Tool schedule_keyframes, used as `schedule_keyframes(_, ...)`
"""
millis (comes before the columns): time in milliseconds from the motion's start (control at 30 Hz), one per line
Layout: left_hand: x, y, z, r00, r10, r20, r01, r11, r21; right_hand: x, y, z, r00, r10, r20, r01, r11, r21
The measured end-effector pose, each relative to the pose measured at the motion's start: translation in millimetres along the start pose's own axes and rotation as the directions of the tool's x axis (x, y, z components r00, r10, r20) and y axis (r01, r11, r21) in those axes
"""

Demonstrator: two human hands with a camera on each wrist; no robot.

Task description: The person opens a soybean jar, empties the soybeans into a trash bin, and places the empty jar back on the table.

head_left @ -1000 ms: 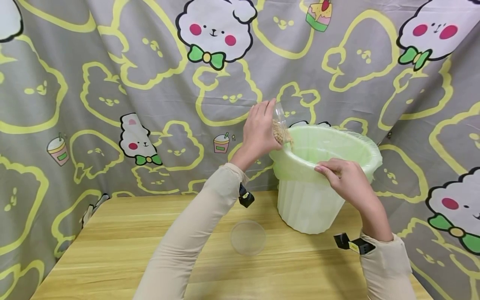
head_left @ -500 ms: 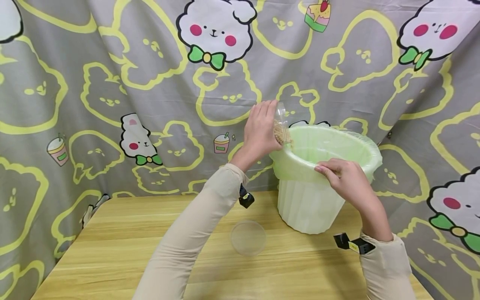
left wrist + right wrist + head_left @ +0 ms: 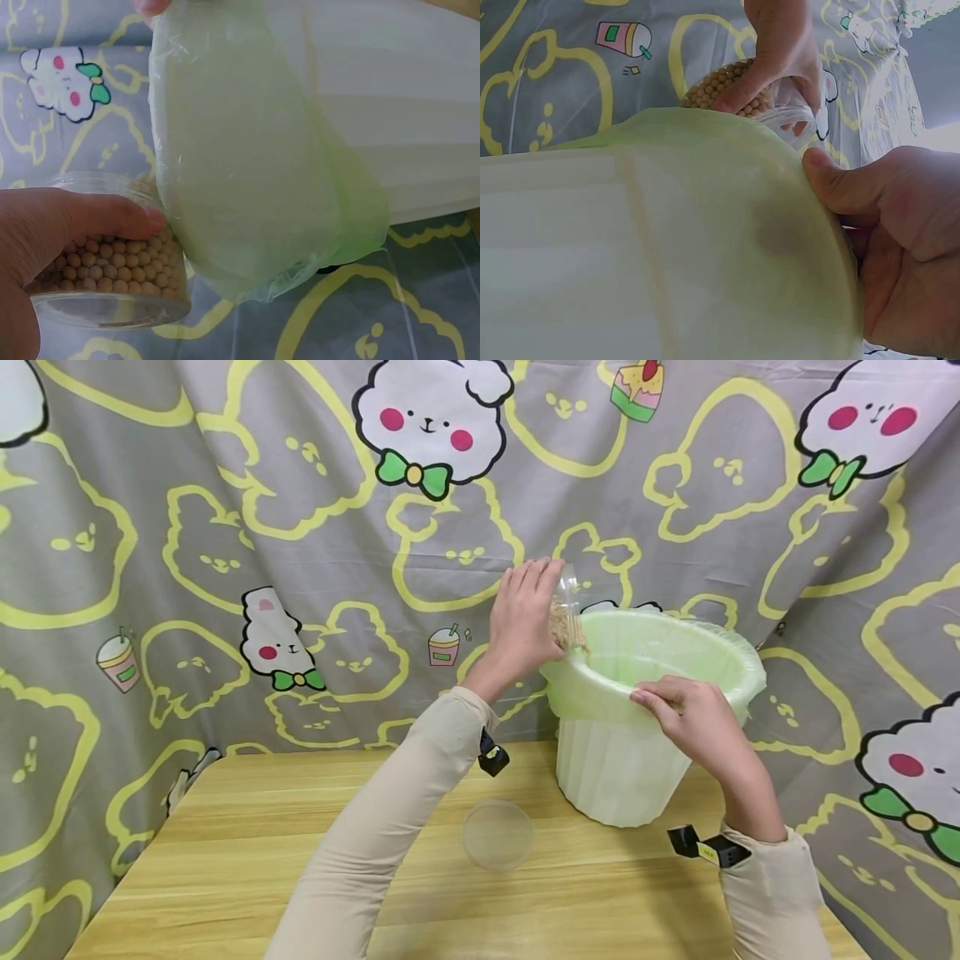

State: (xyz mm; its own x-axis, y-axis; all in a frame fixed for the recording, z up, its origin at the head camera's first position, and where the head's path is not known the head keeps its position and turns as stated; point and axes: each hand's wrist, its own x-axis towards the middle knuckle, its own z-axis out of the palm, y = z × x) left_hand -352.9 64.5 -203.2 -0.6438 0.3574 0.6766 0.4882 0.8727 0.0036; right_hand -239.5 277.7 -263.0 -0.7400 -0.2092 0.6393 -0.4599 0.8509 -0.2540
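Jar point(image 3: 568, 583), head view: clear and round, it is lying tipped across the left side of the bin point(image 3: 618, 777), its long axis running sideways rather than upright, its mouth facing right into the opening.
Soybeans point(image 3: 562, 628): they are showing blurred along the lower wall, probably sliding toward the mouth.
Left hand point(image 3: 521, 622): it is holding the jar from the left, so the jar is sitting directly to its right; this is the nearer hand.
Right hand point(image 3: 693, 720): it is pinching the near rim, with the jar lying to its left and farther back, apart from it.
Liner bag point(image 3: 588, 695): pale green, it is folding over the rim of the ribbed white bin, which is standing upright on the worktop point(image 3: 262, 843).
Disc point(image 3: 498, 835): clear, perhaps a lid, it is resting flat in front of the bin.
Jar base, left wrist view: its flat end is pointing away from the bin; the thumb is pressing along the wall, soybeans filling the space beneath. Whether glass or plastic is touching liner, I cannot tell.
Jar mouth, right wrist view: it is facing the bin's opening, the left hand spanning the wall.
Right thumb: it is pressing the lined rim from outside, the other fingertips staying hidden.
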Motion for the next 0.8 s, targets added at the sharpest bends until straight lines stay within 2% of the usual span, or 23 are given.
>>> schedule_keyframes(233, -0.4, 0.2, 0.7, 1.000, -0.009, -0.013, 0.008, 1.000, -0.025, 0.7, 0.0, 0.3, 1.000, -0.001, -0.004, 0.001, 1.000, -0.002)
schedule_keyframes(633, -0.4, -1.9, 3.1, 0.999, 0.043, -0.029, -0.042, 0.998, 0.036, 1.8, 0.4, 1.5, 1.000, -0.001, 0.001, 0.001, 1.000, -0.005)
schedule_keyframes(800, -1.2, -2.1, 4.4, 0.996, 0.067, -0.050, -0.066, 0.997, 0.027, 2.7, -0.7, 1.2, 1.000, 0.003, 0.007, -0.003, 1.000, -0.005)
